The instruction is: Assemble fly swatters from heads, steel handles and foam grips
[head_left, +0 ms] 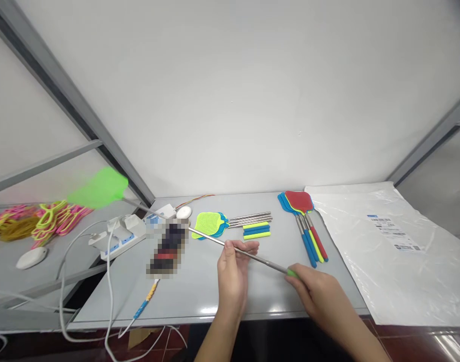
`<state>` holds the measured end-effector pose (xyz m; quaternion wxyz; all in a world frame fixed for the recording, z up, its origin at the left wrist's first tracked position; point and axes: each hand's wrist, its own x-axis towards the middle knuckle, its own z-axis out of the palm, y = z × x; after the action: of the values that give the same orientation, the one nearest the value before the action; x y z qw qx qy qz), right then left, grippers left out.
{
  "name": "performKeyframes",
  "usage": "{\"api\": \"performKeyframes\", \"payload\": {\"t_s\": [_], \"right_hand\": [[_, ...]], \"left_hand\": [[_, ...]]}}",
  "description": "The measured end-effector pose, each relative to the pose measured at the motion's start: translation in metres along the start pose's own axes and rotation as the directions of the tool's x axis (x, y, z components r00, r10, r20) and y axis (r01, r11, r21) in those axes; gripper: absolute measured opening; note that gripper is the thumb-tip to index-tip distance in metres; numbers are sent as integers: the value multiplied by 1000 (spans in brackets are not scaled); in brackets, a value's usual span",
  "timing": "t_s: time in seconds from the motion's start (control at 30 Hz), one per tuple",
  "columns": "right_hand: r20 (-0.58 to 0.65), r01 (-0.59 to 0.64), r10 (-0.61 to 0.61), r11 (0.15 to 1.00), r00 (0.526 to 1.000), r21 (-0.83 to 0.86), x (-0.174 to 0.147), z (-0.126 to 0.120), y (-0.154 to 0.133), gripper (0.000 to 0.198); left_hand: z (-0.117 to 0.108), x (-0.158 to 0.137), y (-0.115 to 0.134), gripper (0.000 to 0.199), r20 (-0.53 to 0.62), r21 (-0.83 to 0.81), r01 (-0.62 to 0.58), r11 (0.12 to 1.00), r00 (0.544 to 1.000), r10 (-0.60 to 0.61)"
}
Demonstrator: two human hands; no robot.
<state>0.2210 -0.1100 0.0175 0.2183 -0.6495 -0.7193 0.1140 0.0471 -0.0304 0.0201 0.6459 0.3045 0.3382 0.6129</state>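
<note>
An extended fly swatter (210, 238) slants across the view, with a blurred green paddle (103, 188) at its far left end. My right hand (322, 294) is closed around its green grip (292, 273). Further up, my left hand (233, 274) has its thumb over the metal rod and its fingers behind it. Beyond my left hand lie several unassembled swatters with yellow-green and blue paddles (209, 224) and bare metal rods (250, 219). Loose blue and yellow-green grips (257, 231) are lined up beside those rods. Finished-looking swatters with red and blue paddles (299, 201) lie fanned on the right.
A white plastic package (395, 261) with a label covers the right of the grey table (192, 296). At left are a power strip (124, 241), white cables (109, 286), a pixelated object (168, 249) and pink and yellow items (60, 218). A wall stands behind.
</note>
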Motion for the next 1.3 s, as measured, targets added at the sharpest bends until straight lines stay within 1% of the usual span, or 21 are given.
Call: {"api": "performKeyframes", "payload": {"t_s": [0.1, 0.17, 0.37, 0.53, 0.6, 0.67, 0.73, 0.8, 0.87, 0.9, 0.97, 1.03, 1.1, 1.2, 1.3], "right_hand": [[-16, -8, 7, 993, 1000, -115, 1, -4, 6, 26], [-5, -11, 11, 992, 1000, -124, 1, -7, 8, 26], [-2, -37, 37, 999, 999, -22, -4, -12, 5, 25], [10, -72, 72, 996, 997, 43, -7, -10, 5, 26], [6, -91, 91, 994, 996, 67, -7, -4, 4, 27], [-9, -101, 102, 991, 995, 90, -8, 3, 3, 28], [-32, -101, 104, 991, 994, 92, -8, 10, 4, 28], [-44, -97, 100, 993, 994, 73, -7, 15, 5, 28], [-37, -86, 88, 994, 995, 61, -6, 17, 6, 27], [-29, -80, 81, 995, 996, 61, -5, 18, 5, 26], [-8, -72, 73, 995, 997, 66, -4, 21, 2, 27], [16, -76, 75, 994, 997, 74, -4, 24, -2, 27], [44, -97, 93, 992, 995, 78, -5, 27, -6, 27], [73, -134, 130, 989, 989, 56, -8, 28, -8, 28], [78, -141, 140, 990, 987, 8, -10, 27, -7, 27]], "left_hand": [[-2, -6, -12, 39, -46, 28, 80, 996, 996, -78], [-3, -7, -13, 39, -38, 44, 85, 995, 996, -83], [7, -7, -2, 39, 27, 52, 60, 997, 998, -61], [19, -4, -1, 37, 88, 70, 47, 996, 995, -53], [22, 1, 3, 37, 121, 95, 58, 994, 990, -69], [21, 11, 12, 32, 163, 106, 71, 992, 983, -88], [18, 25, 26, 28, 188, 49, 57, 997, 980, -65], [14, 42, 43, 29, 147, -98, 14, 995, 989, 1], [11, 56, 59, 26, 85, -248, -1, 969, 996, 23], [10, 62, 65, 28, 77, -304, -2, 953, 997, 26], [12, 68, 71, 36, 59, -367, -14, 930, 998, 38], [14, 68, 70, 42, 5, -373, -57, 926, 998, 64], [17, 65, 65, 44, -55, -354, -93, 931, 995, 79], [18, 60, 55, 45, -105, -331, -99, 938, 992, 67], [19, 58, 48, 45, -156, -323, -95, 942, 987, 46]]}}
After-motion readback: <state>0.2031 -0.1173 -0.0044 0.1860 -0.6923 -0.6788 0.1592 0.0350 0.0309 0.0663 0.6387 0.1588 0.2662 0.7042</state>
